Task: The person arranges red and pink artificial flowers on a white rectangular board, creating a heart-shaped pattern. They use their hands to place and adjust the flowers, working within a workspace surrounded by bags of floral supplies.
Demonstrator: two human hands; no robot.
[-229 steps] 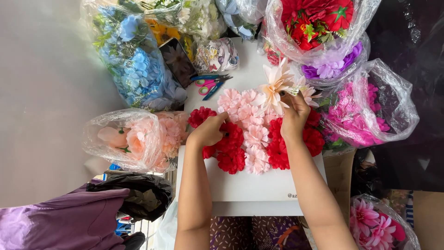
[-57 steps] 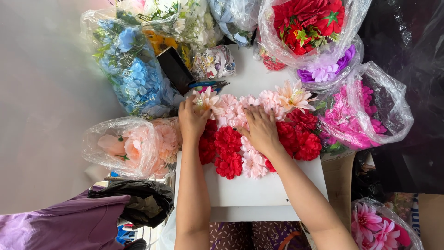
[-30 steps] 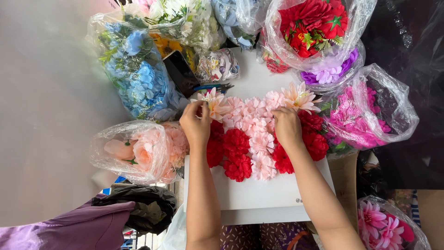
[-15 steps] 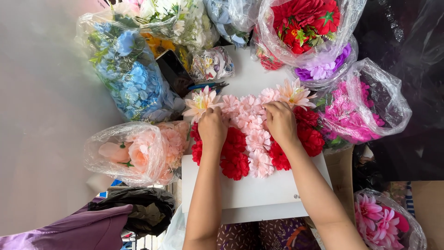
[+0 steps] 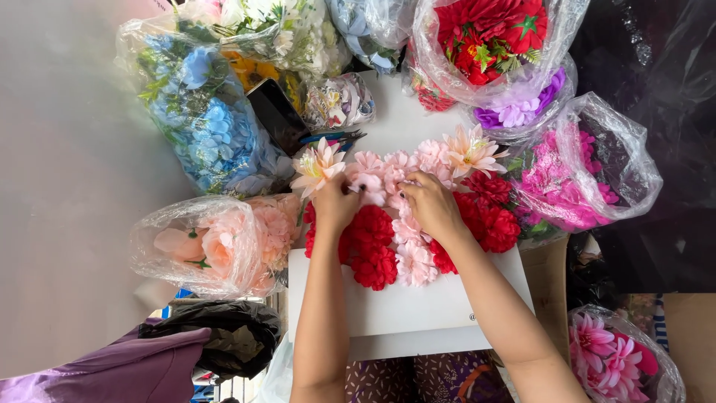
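Both hands rest on a cluster of artificial flowers [image 5: 406, 224] laid out on a white board [image 5: 406, 306] in the middle of the scene. The cluster is a tight patch of round blooms: pale pink ones run in a band across the far edge and down the centre, deep red ones fill the left and right of that centre strip, and a larger peach-and-cream spiky bloom sits at each far corner. The left hand [image 5: 334, 205] lies over the left red blooms with its fingers curled, pinching at a small pale pink flower [image 5: 368, 185] near the far edge; the right hand [image 5: 432, 205] covers the centre-right of the cluster, its fingertips bent and closed against the same pink band, just beside the left hand's fingers. Around the board stand clear plastic bags of more flowers: a peach bag [image 5: 216, 242] to the left, a blue bag [image 5: 201, 119] far left, a red bag [image 5: 488, 37] at the far right, a purple bag [image 5: 522, 112] just below it, and a magenta bag [image 5: 582, 172] to the right. A dark phone [image 5: 277, 116] and a pair of pliers [image 5: 332, 137] lie just beyond the cluster.
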